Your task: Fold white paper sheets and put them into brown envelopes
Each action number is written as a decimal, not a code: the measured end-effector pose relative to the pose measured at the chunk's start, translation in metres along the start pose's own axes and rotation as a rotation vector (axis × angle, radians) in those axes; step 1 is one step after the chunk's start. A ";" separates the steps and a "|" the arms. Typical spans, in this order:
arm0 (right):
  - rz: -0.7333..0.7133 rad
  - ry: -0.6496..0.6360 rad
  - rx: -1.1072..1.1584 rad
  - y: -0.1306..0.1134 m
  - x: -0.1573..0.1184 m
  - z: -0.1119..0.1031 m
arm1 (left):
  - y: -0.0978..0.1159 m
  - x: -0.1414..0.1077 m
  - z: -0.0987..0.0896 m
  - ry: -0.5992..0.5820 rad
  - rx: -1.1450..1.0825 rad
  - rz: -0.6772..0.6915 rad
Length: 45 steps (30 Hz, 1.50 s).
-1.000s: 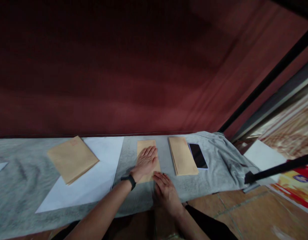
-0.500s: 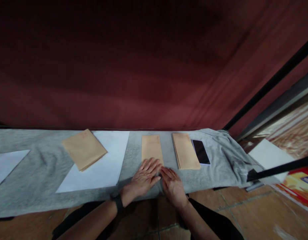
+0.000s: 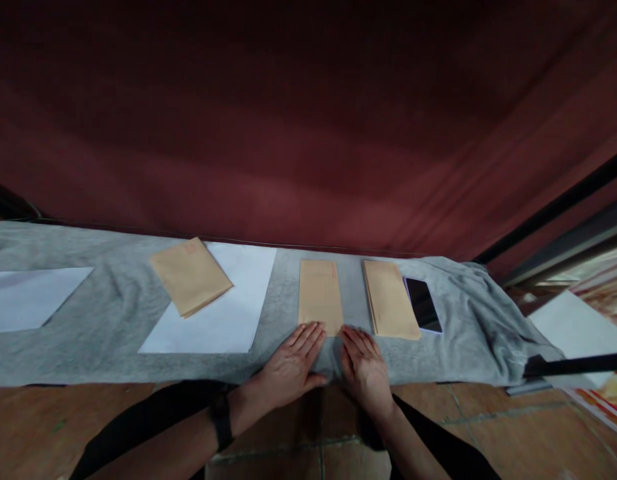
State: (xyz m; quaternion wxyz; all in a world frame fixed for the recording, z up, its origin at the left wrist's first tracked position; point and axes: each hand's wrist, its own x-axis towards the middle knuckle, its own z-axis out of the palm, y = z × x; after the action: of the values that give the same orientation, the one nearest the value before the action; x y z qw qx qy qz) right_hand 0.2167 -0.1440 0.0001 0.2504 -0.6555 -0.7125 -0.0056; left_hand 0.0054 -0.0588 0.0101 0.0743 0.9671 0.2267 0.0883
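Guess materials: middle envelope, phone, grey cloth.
Middle envelope: likely matte kraft paper; flat, brown, crisp-edged.
Phone: probably glass-fronted, smooth and black; plastic or metal edging, can't tell.
Grey cloth: matte fabric, perhaps fleece; rumpled folds, mottled surface.

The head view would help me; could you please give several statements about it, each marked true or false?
1. The left hand touches the near end of the middle envelope. True.
2. The right hand rests on the phone. False: the right hand is at the middle envelope, apart from the phone.
3. The leftmost envelopes lie partly on a white sheet. True.
4. The black band is on the right wrist. False: the black band is on the left wrist.
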 end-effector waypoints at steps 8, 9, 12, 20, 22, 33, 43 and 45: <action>-0.085 -0.040 0.006 -0.015 0.000 0.017 | 0.006 0.002 0.010 0.028 0.018 -0.023; -0.068 -0.029 -0.001 -0.014 -0.001 0.018 | 0.006 0.002 0.011 0.027 0.023 -0.033; 0.003 0.005 -0.009 -0.009 -0.001 0.018 | 0.006 0.001 0.012 0.022 0.039 -0.083; 0.245 0.155 0.022 -0.008 0.017 0.020 | -0.001 0.021 -0.001 0.018 0.104 -0.162; 0.278 0.174 0.085 -0.009 0.025 0.024 | -0.001 0.031 -0.003 0.020 0.138 -0.180; 0.578 0.246 0.325 -0.008 0.050 0.031 | 0.014 0.057 -0.013 -0.070 0.313 -0.194; 0.545 0.189 1.220 -0.024 0.067 0.004 | 0.007 0.064 -0.044 -0.012 0.073 -0.470; 0.580 0.164 1.262 -0.028 0.066 0.004 | -0.005 0.064 -0.058 0.050 -0.093 -0.583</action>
State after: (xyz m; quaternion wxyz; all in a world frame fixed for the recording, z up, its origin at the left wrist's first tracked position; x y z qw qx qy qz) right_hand 0.1883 -0.0856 0.0297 0.6277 -0.5460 -0.3545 0.4268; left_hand 0.0477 -0.0193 0.0742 0.1350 0.8544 0.4924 0.0972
